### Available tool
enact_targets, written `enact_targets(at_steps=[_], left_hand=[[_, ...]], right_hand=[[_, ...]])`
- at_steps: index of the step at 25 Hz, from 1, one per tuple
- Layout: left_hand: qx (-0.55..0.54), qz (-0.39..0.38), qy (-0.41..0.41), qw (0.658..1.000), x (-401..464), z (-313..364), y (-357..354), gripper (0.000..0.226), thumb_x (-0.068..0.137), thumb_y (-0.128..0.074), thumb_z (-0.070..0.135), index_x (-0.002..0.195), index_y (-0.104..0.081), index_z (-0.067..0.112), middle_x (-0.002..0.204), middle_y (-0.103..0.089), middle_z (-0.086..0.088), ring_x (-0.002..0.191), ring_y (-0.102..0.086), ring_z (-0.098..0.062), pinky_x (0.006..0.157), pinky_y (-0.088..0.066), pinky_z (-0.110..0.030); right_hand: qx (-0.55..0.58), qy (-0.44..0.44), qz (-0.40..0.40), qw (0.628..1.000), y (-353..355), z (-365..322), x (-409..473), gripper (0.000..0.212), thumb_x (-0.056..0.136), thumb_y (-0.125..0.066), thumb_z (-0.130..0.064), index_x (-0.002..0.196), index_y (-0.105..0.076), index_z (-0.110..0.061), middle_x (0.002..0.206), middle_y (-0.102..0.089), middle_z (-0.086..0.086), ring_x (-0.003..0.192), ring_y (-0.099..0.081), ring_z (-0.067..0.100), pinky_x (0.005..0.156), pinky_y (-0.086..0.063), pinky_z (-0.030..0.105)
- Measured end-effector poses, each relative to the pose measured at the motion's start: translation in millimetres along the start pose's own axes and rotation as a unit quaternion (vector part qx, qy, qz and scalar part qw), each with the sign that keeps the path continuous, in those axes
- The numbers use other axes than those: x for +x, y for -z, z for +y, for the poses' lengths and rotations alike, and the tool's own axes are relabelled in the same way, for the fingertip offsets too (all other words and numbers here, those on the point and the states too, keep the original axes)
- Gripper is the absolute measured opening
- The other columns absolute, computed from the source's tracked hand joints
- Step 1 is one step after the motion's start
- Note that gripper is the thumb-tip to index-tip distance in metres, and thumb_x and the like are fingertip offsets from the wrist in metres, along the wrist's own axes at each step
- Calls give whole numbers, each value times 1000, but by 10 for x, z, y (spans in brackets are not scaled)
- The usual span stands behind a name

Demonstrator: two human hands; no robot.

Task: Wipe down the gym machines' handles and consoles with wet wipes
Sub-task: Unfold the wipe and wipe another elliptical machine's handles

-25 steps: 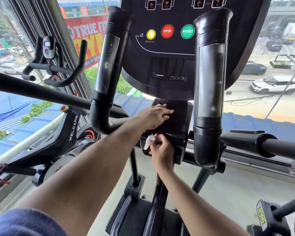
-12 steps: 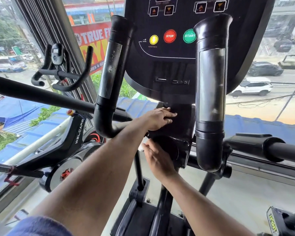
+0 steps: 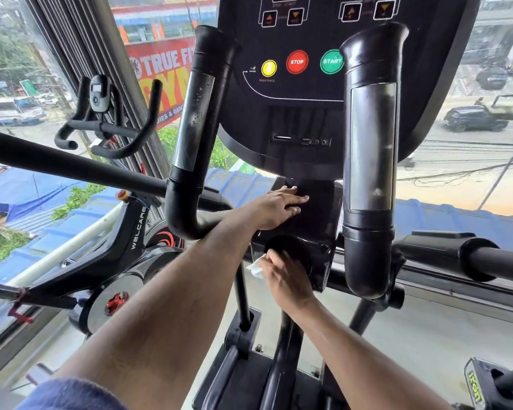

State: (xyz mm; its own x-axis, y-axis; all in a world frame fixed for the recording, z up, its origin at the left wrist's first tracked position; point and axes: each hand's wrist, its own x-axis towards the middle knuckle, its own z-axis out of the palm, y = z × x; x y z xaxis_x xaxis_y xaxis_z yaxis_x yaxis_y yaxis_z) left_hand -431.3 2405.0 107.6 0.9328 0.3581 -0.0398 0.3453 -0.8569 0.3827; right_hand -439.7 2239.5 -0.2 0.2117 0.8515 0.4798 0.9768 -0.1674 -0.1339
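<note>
**Wipe at the post below the console**

Below the console (image 3: 323,84), on the black post (image 3: 317,202) that carries it, both hands are at work. The left hand (image 3: 279,207) lies flat on the post's front, fingers straight and together, pointing right, holding nothing. The right hand (image 3: 288,276) sits lower, at the round black cap (image 3: 290,250) on the post's housing, fingers curled around a white wipe (image 3: 255,269). Only a crumpled corner of the wipe shows, sticking out to the left of the knuckles; whether it touches the cap cannot be told.

Two upright handles flank the post. The left handle (image 3: 196,119) has a silver sensor strip speckled with droplets and bends at the bottom toward the post, passing behind the left forearm. The right handle (image 3: 370,149) stands closer to the camera, with a broad silver strip, and hides the edge of the green START button (image 3: 330,62). Beside that are a red STOP button (image 3: 296,62) and a yellow button (image 3: 269,68).

A spin bike (image 3: 122,232) marked WELCARE stands to the left by the window (image 3: 471,84), through which a street with cars and a red banner (image 3: 160,72) are visible.
</note>
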Motion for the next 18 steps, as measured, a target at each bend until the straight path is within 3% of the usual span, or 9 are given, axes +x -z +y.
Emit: enact_targets(at_steps=[4, 7, 8, 10, 12, 13, 14, 16, 18], left_hand=[[-8, -6, 2, 1000, -28, 12, 18, 45, 109, -49, 36, 153, -46, 42, 172, -22, 8, 160, -8, -15, 130, -12, -43], [3, -17, -6, 1000, -66, 53, 10, 47, 112, -41, 36, 159, -36, 41, 174, -12, 6, 161, 1, -16, 130, -4, -44], [26, -26, 0, 999, -96, 90, -6, 50, 113, -35, 39, 162, -27, 41, 174, -6, 5, 160, 6, -16, 130, 0, -43], [86, -39, 26, 995, -165, 171, -48, 55, 112, -23, 49, 164, -6, 42, 174, 8, 7, 159, 14, -13, 130, 5, -40], [116, -36, 36, 992, -216, 227, -69, 58, 111, -17, 54, 163, 4, 42, 173, 14, 8, 158, 17, -11, 129, 6, -40], [126, -32, 34, 991, -229, 229, -80, 58, 110, -15, 55, 163, 6, 42, 173, 14, 8, 158, 17, -11, 129, 6, -40], [130, -29, 31, 991, -239, 228, -78, 58, 110, -15, 55, 163, 6, 41, 173, 14, 8, 158, 17, -11, 129, 6, -40], [136, -25, 30, 990, -244, 219, -70, 59, 110, -14, 55, 163, 6, 41, 173, 14, 8, 158, 16, -11, 130, 6, -39], [141, -23, 29, 989, -254, 217, -66, 59, 110, -14, 56, 163, 7, 41, 173, 14, 8, 158, 16, -11, 130, 5, -39]], right_hand=[[24, -26, 24, 999, -22, 11, 65, 22, 75, -81, -14, 78, -60, -20, 79, -59, -3, 67, -63, 23, 50, -50, 33], [191, -141, 73, 969, -87, -73, -251, 9, 91, -68, -23, 85, -61, -20, 83, -64, -7, 73, -64, 15, 61, -54, 31], [283, -240, 88, 924, -107, -91, -398, 11, 92, -68, -28, 86, -62, -21, 82, -66, -8, 73, -65, 12, 65, -56, 31], [429, -453, 122, 772, -92, -113, -628, 17, 88, -72, -41, 84, -67, -25, 77, -72, -5, 73, -70, 14, 69, -61, 43], [473, -532, 145, 688, -39, -123, -722, 18, 88, -73, -41, 83, -68, -25, 74, -73, -1, 70, -72, 21, 60, -61, 49], [467, -526, 163, 692, 23, -142, -694, 16, 90, -74, -34, 83, -67, -21, 73, -73, -1, 66, -72, 20, 56, -61, 49], [439, -486, 188, 732, 61, -143, -641, 14, 92, -74, -27, 84, -66, -19, 75, -73, -3, 64, -71, 17, 58, -61, 46], [313, -344, 207, 861, 93, -144, -486, 9, 90, -75, -15, 94, -68, -18, 83, -73, -5, 71, -69, 13, 65, -59, 37], [157, -245, 153, 944, 114, -129, -230, 23, 82, -81, -11, 101, -71, -19, 87, -73, -2, 74, -70, 17, 61, -57, 31]])
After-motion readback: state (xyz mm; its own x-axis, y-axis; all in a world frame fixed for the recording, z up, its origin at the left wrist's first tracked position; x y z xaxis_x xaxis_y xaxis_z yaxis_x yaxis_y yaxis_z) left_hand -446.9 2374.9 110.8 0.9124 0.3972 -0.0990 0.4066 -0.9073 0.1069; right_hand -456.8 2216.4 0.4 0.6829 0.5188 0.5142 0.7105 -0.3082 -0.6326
